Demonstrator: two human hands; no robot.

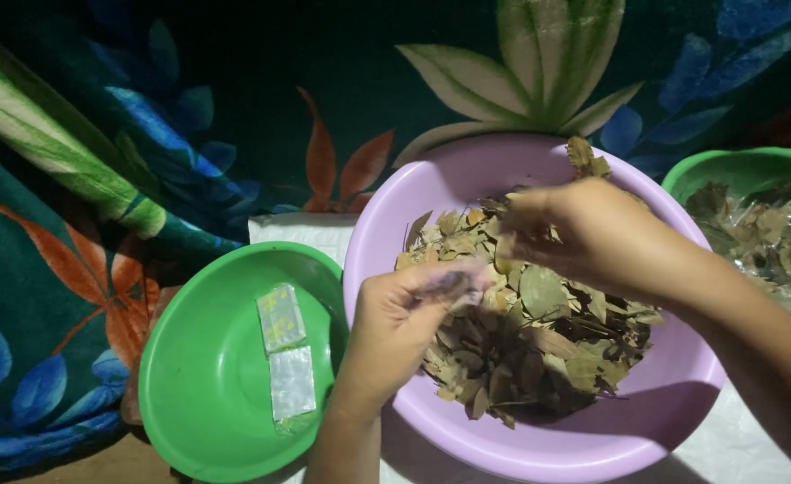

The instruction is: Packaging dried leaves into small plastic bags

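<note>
We see dried leaves [539, 336] piled in a lilac basin [610, 439] at the centre of the view. The leaves are brown to olive, flat or curled, and loosely heaped; several lie against the basin's far wall.

Our left hand [404, 318] is over the near-left part of the pile. Its grip is closed: thumb and fingers pinch together on something small, blurred in the frame, so we cannot tell what is held. Our right hand [583, 233] reaches in from the right, over the far part of the pile. Its fingers are curled down onto the leaves at the top of the heap; whether the grip is closed on any of them, we cannot tell.

To the left, touching the lilac basin, stands a green bowl [189, 394] holding two small clear packets [285, 363], laid end to end. At the right edge a second green bowl [754, 170] holds more dried leaves and a piece of clear plastic.

The basins rest on a white sheet [301, 230] over a dark cloth [234, 72] printed with large leaves in blue, orange and green. The scene is dimly lit beyond the centre.
</note>
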